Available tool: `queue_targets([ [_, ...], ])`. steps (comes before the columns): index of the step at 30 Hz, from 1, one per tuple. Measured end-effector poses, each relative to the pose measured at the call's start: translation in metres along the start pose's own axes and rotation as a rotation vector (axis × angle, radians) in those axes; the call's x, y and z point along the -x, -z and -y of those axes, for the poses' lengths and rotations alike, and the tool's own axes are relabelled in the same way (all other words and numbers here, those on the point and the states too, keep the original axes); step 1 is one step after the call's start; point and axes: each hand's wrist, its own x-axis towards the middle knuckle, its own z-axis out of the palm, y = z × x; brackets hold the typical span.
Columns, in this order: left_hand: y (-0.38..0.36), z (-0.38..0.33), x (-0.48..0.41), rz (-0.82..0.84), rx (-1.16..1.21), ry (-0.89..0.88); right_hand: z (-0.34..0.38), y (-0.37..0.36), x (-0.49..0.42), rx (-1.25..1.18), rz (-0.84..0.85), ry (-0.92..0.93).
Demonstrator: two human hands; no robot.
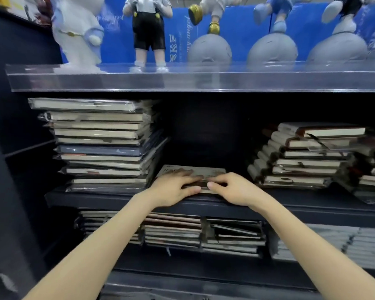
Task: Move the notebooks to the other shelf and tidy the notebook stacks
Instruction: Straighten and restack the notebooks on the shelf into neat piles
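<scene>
One notebook [212, 171], dark shelf [91, 199], beside tall stack [100, 146]; left hand [171, 190], right hand [234, 188] holding.

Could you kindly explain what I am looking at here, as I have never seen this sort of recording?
There is no machine: a person wears one camera on the head, looking forward over their own bare arms. The left hand and right hand both grip a low notebook pile on the dark shelf, between a tall stack on the left and a leaning stack on the right. More notebooks lie on the shelf below; figurines stand above.
</scene>
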Motion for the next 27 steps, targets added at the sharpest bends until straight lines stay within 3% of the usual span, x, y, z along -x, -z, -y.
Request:
queue_targets([
  [6, -0.006, -0.002, -0.025, 0.003, -0.025, 0.018, -0.010, 0.009, -0.011, 0.057, -0.072, -0.020],
  [9, -0.003, -0.004, -0.021, -0.029, 0.050, 0.031, -0.002, 0.016, 0.018, 0.037, -0.223, 0.053],
  [12, 0.004, -0.025, -0.022, -0.283, 0.140, -0.003, -0.003, 0.036, 0.065, -0.141, -0.446, 0.140],
  [15, 0.013, -0.085, -0.019, -0.594, 0.253, -0.153, -0.018, 0.057, 0.118, -0.204, -0.724, 0.232],
  [19, 0.013, -0.180, -0.014, -0.847, 0.245, -0.395, -0.068, 0.098, 0.169, 0.172, -1.225, 0.217],
  [21, 0.005, -0.217, -0.021, -0.909, 0.230, -0.483, -0.102, 0.129, 0.184, 0.337, -1.346, 0.108],
  [23, -0.002, -0.248, -0.035, -0.963, 0.218, -0.510, -0.134, 0.163, 0.191, 0.445, -1.311, 0.005],
  [27, -0.005, -0.284, -0.068, -1.135, 0.056, -0.387, -0.175, 0.216, 0.180, 0.588, -0.974, -0.066],
])
